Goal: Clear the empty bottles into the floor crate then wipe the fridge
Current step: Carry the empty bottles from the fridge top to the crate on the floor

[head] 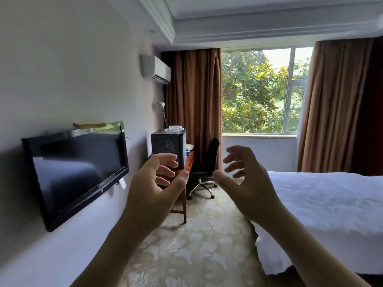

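Observation:
A small black fridge (165, 145) stands on a wooden desk (189, 162) at the far end of the room, by the left wall. Clear plastic bottles (175, 128) sit in a cluster on top of it. Both my hands are raised in front of me, far short of the fridge. My left hand (154, 183) is open with curled fingers and holds nothing. My right hand (243, 179) is also open, fingers spread, empty. No floor crate shows in the head view.
A black TV (76, 172) hangs on the left wall. A black office chair (205, 170) stands at the desk. A white bed (323, 210) fills the right side. Patterned carpet (196, 245) runs between wall and bed toward the window (259, 90) and brown curtains.

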`<state>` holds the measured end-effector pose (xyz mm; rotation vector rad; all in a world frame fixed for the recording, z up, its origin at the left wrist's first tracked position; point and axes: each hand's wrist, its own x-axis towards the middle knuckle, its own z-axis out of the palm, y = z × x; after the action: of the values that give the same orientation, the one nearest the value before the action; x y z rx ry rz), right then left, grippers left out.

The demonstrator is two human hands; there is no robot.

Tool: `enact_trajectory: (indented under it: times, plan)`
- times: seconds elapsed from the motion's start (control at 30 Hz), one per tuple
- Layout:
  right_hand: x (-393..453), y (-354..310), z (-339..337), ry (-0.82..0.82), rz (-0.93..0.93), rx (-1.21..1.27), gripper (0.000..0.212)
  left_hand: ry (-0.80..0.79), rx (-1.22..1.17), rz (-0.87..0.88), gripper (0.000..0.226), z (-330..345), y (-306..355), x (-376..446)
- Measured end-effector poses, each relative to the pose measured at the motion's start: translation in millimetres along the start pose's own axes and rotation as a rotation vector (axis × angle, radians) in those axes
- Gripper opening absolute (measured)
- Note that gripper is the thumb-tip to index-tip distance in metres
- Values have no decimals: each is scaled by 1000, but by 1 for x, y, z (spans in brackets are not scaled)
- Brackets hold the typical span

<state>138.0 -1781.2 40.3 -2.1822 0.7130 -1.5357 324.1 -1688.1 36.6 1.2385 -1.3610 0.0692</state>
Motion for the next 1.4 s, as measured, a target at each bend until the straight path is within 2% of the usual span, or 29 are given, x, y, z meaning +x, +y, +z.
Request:
enact_trajectory:
  times: [0.2, 0.37, 0.57, 0.73, 0.93, 1.03, 1.2, 1.4]
  plan:
    - [71, 82, 34, -26, 36, 32, 46, 27, 16, -44, 44, 52, -71, 73]
    - [133, 164, 77, -14, 51, 39, 46, 14, 22, -60, 31, 90, -156, 133]
    - [233, 262, 146, -24, 75, 24, 48, 33, -13, -64, 42, 133, -268, 241]
    - [328, 329, 189, -6, 85, 27, 47, 28, -30, -69, 41, 165, -341, 335]
    - [408, 417, 233, -4, 99, 41, 42, 11, -17, -80, 42, 213, -418, 411]
    - [443, 472, 255, -3, 95, 55, 39, 17, -9, -95, 43, 246, -461, 446]
    - [508, 581, 283, -38, 85, 63, 40, 28, 16, -121, 32, 321, -539, 508]
    - [609, 713, 296, -13, 82, 103, 38, 20, 50, -123, 39, 408, -613, 612]
